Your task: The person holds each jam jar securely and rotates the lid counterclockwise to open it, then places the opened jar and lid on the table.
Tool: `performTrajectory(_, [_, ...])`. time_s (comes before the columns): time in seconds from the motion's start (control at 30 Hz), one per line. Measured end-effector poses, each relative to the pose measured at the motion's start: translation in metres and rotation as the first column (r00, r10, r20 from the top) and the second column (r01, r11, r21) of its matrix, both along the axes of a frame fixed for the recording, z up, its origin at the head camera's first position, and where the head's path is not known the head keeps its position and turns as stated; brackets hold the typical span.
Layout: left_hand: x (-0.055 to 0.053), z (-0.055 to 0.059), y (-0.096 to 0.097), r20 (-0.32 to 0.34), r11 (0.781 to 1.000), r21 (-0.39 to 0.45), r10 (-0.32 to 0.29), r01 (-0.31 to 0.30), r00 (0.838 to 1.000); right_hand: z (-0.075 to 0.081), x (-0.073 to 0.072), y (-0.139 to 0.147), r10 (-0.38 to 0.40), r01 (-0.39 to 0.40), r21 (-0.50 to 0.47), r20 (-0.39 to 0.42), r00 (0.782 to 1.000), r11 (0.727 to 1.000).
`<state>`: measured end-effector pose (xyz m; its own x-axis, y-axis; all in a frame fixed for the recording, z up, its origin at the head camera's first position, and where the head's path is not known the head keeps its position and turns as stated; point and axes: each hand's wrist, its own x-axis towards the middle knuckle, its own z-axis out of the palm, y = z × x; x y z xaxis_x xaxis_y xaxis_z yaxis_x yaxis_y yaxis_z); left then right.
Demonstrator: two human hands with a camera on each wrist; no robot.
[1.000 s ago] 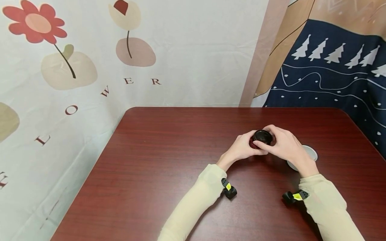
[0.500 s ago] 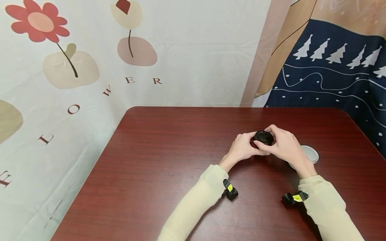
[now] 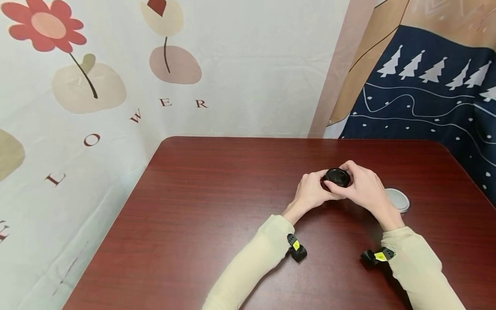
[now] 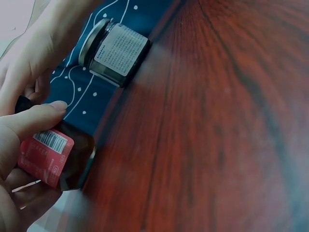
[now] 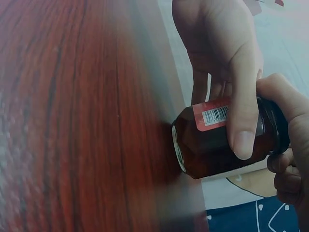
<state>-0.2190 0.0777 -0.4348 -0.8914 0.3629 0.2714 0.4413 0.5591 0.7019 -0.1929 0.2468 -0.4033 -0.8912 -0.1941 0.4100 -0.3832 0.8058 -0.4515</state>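
Observation:
A glass jar of dark brown contents, with a red barcode label, stands close over the table in the right wrist view. My left hand grips its body, thumb along one side and fingers round the other. On the black lid, the thumb and fingers of my right hand pinch the rim from the right. Part of the label is hidden under the left hand.
A second jar, with a pale printed label and a silver-grey lid, stands behind my right wrist. The red-brown wooden table meets a flower-printed cloth at the back and a navy tree-patterned cloth at the right.
Both hands keep their hold on the jar and its lid. My right wrist has shifted slightly left and now covers the near left part of the second jar.

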Motion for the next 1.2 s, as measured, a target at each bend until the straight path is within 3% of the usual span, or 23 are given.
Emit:
performTrajectory(0.43, [0.007, 0.01, 0.004, -0.089, 0.989, -0.069, 0.122, -0.128, 0.989, 0.005, 0.0, -0.01, -0.059, 0.055, -0.05, -0.07, 0.996, 0.997])
performTrajectory(0.6, [0.008, 0.014, 0.003, -0.108, 0.99, -0.069, 0.115, -0.123, 0.987, 0.006, 0.001, -0.011, -0.074, 0.068, -0.07, -0.081, 0.994, 0.995])
performTrajectory(0.97, [0.006, 0.018, -0.009, -0.064, 0.998, -0.04, 0.049, -0.051, 0.997, 0.01, 0.004, -0.021, -0.076, 0.068, -0.103, -0.08, 0.994, 0.992])
performTrajectory(1.2, [0.006, 0.023, -0.02, -0.103, 0.999, -0.004, 0.049, -0.05, 0.993, 0.016, 0.002, -0.03, -0.067, 0.054, -0.117, -0.105, 0.992, 0.992])
